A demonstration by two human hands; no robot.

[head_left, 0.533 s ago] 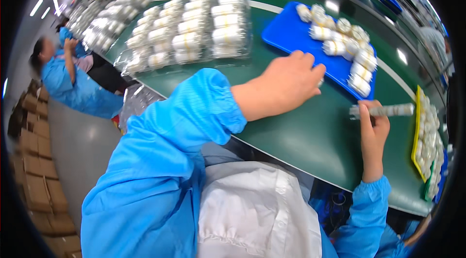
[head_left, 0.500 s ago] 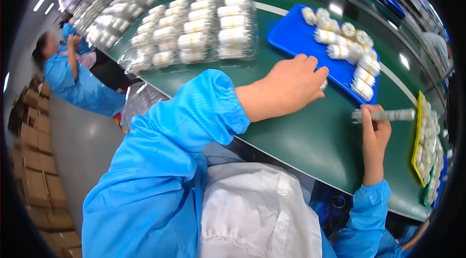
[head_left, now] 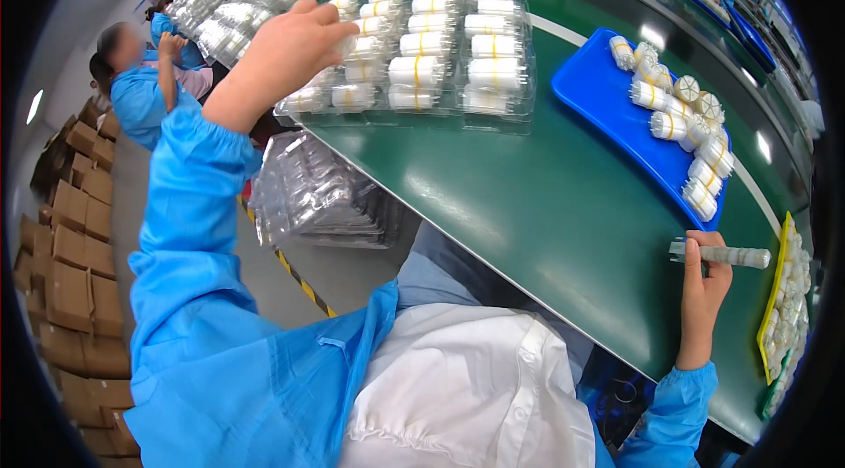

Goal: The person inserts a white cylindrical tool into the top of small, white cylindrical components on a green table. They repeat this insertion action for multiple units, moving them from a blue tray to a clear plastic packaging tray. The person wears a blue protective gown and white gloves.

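The person's left hand (head_left: 286,54) is over a clear tray (head_left: 493,123) of white rolls (head_left: 416,72), its fingers curled, whether gripping one cannot be told, while the right hand's (head_left: 706,283) fingers pinch a slim whitish tube (head_left: 742,257) between the blue tray (head_left: 598,85) and yellow tray (head_left: 772,292).

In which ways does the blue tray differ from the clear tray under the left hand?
The blue tray is solid in colour, while the clear tray is see-through. In the blue tray, the white rolls lie in a loose cluster; in the clear tray, they sit in neat rows. Both rest on the green table and hold white rolls with yellow bands.
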